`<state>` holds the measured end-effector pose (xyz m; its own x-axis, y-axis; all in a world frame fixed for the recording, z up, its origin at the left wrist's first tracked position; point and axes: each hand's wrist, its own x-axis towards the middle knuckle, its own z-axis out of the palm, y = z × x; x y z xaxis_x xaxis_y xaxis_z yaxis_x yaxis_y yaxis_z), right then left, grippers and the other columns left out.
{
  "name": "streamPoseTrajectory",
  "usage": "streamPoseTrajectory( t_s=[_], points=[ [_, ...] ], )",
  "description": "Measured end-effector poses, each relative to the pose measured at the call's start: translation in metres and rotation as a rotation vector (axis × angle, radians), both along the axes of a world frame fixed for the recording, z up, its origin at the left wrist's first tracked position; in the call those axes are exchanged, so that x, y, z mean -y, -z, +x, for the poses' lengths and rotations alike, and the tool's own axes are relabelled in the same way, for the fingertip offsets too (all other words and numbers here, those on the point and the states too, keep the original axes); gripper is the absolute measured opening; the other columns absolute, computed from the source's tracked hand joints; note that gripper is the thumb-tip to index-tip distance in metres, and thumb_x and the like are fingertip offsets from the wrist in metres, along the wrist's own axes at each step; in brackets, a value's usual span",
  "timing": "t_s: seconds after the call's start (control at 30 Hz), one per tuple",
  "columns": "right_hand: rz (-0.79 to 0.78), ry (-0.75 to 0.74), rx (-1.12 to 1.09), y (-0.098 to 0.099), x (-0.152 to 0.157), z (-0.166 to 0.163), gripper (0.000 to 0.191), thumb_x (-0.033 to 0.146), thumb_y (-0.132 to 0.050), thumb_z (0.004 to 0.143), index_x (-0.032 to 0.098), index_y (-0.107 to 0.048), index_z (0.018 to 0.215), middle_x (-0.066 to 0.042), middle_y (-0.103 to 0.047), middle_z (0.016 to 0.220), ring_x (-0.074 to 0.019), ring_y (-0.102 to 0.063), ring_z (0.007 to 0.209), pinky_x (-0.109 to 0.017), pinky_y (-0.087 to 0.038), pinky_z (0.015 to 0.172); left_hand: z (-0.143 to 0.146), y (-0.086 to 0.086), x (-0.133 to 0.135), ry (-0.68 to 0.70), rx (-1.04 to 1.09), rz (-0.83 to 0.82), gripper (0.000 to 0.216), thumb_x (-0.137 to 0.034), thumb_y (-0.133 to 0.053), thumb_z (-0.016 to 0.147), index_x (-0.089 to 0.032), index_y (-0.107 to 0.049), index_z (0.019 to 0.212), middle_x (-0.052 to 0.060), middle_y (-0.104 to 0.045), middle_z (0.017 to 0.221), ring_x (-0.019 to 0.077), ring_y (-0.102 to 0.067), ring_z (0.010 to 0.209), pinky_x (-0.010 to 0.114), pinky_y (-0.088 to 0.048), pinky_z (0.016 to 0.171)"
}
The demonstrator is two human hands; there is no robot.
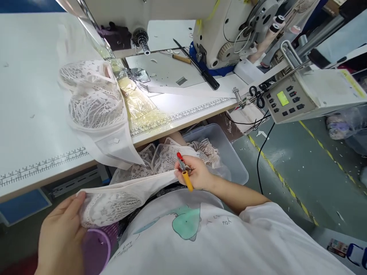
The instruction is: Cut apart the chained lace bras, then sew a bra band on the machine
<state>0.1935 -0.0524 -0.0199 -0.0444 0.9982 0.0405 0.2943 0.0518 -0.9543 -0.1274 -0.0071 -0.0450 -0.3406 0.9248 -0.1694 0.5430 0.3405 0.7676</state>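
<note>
White worktable above a taped green-grey floor.
The worktable (25,114) has a pale wooden edge (177,125) and a printed ruler scale (43,166) along its near side; bright light whitens parts of its top. A blue panel (24,206) sits beneath, at left. Yellow-and-black tape lines (268,163) run diagonally across the floor (301,164), which is dotted with pale scraps (262,133).

The left grip (61,225) sits at the lower left of the frame, thumb (82,196) pinching against bent fingers (65,204), its wrist (59,263) cut by the bottom edge. The right grip (197,173), near the centre, is curled inward; its bare forearm (237,193) slants toward the lower right.
</note>
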Motion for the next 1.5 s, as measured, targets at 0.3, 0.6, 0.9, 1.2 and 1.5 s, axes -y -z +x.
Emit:
streamPoseTrajectory(
  t_s=[0.3, 0.6, 0.9, 1.2, 1.5],
  points=[
    [-0.002, -0.106, 0.030, -0.020, -0.007, -0.011, 0.023, 0.026, -0.054, 0.063, 0.020, -0.033, 0.058, 0.005, -0.035, 0.055, -0.0088, -0.033, 0.051, -0.020, -0.029, 0.045, 0.091, -0.054, 0.000, 1.053, -0.323, 0.794, 0.028, -0.013, -0.056, 0.076, -0.022, -0.056, 0.103, 0.008, -0.065, 0.097, 0.0216, -0.062, 0.087, 0.033, -0.051, 0.075],
    [-0.140, -0.049, -0.004, -0.022, -0.004, -0.006, 0.020, 0.025, -0.062, 0.064, 0.019, -0.043, 0.062, 0.005, -0.041, 0.056, -0.0086, -0.037, 0.053, -0.019, -0.033, 0.047, 0.145, -0.045, -0.007, 1.238, -0.128, 0.756, 0.013, -0.010, -0.048, 0.082, -0.016, -0.056, 0.090, 0.007, -0.065, 0.079, 0.0177, -0.060, 0.072, 0.027, -0.048, 0.062],
    [-0.073, -0.087, 0.025, -0.015, -0.007, -0.002, 0.025, 0.036, -0.061, 0.069, 0.018, -0.045, 0.063, 0.004, -0.043, 0.057, -0.0091, -0.040, 0.053, -0.019, -0.033, 0.047, 0.144, -0.055, -0.002, 1.047, 0.265, 0.225, 0.016, -0.017, -0.047, 0.082, -0.019, -0.060, 0.074, 0.001, -0.060, 0.067, 0.0135, -0.055, 0.060, 0.024, -0.042, 0.053],
    [-0.003, -0.140, 0.188, -0.012, -0.010, 0.006, 0.039, 0.056, -0.054, 0.072, 0.020, -0.040, 0.067, 0.001, -0.046, 0.063, -0.0124, -0.041, 0.057, -0.025, -0.038, 0.054, 0.144, -0.054, -0.002, 0.941, 0.363, 0.161, 0.016, -0.020, -0.050, 0.079, -0.018, -0.061, 0.067, 0.001, -0.056, 0.063, 0.0141, -0.051, 0.058, 0.025, -0.039, 0.052],
    [0.076, -0.241, 0.638, 0.014, -0.003, 0.018, 0.057, 0.077, -0.051, 0.061, 0.021, -0.039, 0.065, -0.002, -0.049, 0.064, -0.0165, -0.045, 0.058, -0.028, -0.032, 0.053, 0.136, -0.054, -0.001, 0.756, 0.480, 0.142, 0.017, -0.026, -0.054, 0.078, -0.018, -0.062, 0.065, 0.002, -0.057, 0.063, 0.0148, -0.051, 0.059, 0.026, -0.039, 0.054]
  ],
)
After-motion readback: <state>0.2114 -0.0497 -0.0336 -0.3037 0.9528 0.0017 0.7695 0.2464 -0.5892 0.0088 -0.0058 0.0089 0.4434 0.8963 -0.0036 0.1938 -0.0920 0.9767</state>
